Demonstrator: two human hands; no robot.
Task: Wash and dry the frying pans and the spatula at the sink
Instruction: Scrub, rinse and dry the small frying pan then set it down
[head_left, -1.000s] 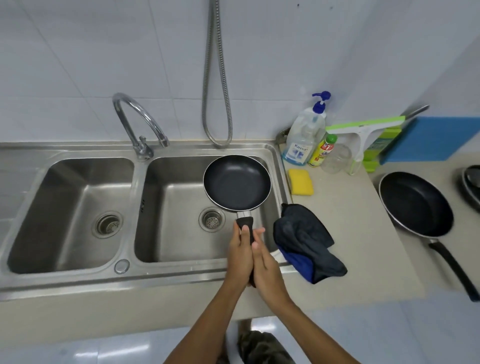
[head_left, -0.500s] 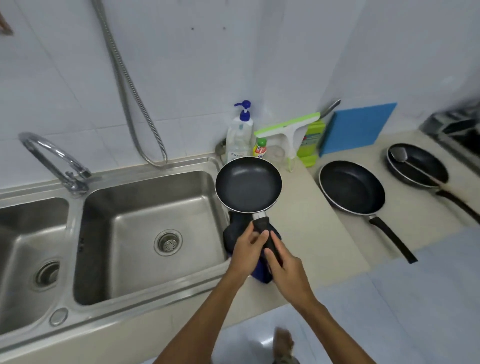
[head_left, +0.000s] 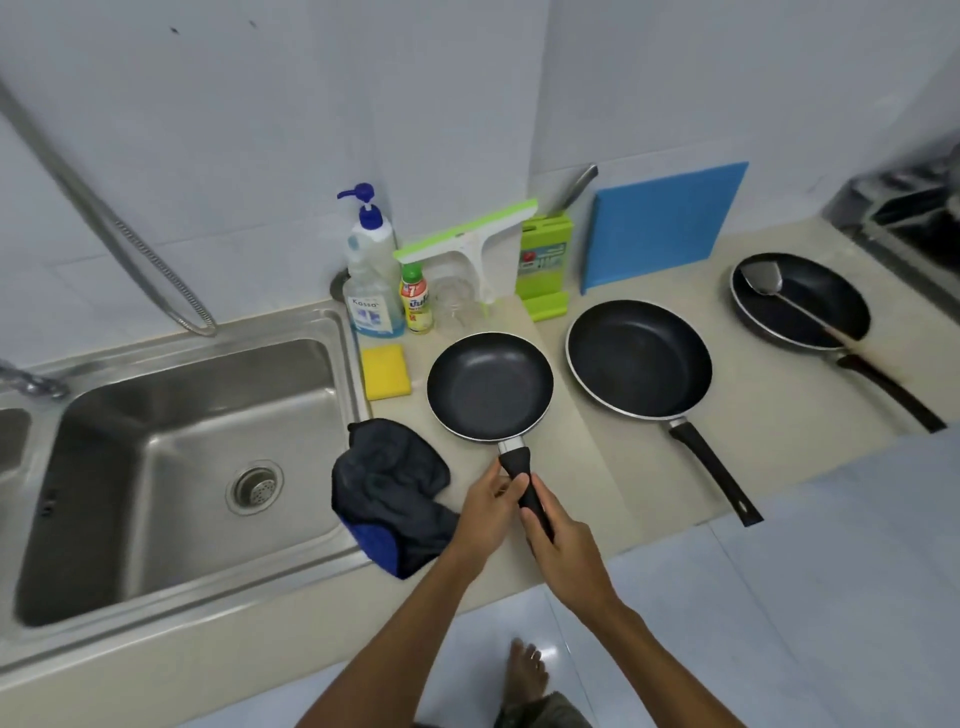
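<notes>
The steel sink (head_left: 130, 483) is taking up the left side, and the beige counter (head_left: 597, 483) is running from it to the right. Two bare forearms are reaching up from the lower edge and are meeting over the counter. The large frying pan (head_left: 639, 358) is lying flat on the counter, its handle pointing toward the person. A second frying pan (head_left: 826, 299) is sitting well apart at the far right, and the spatula (head_left: 764, 279) is resting inside it. The small frying pan (head_left: 491, 387) is being kept level between the dark cloth (head_left: 389, 483) and the large frying pan; I cannot tell if its base is touching the counter. Its black handle (head_left: 519, 473) is pointing toward the person, and both hands are gripping it. The left hand (head_left: 488, 512) is curling its fingers round the upper part of the handle from the left side, near the metal neck. The right hand (head_left: 566, 551) is wrapping the lower part, back of the hand facing up, thumb lying along the handle. The cloth is lying crumpled at the sink's corner, just beside the left hand. The yellow sponge (head_left: 385, 371) is lying behind the cloth, just left of the small frying pan.
</notes>
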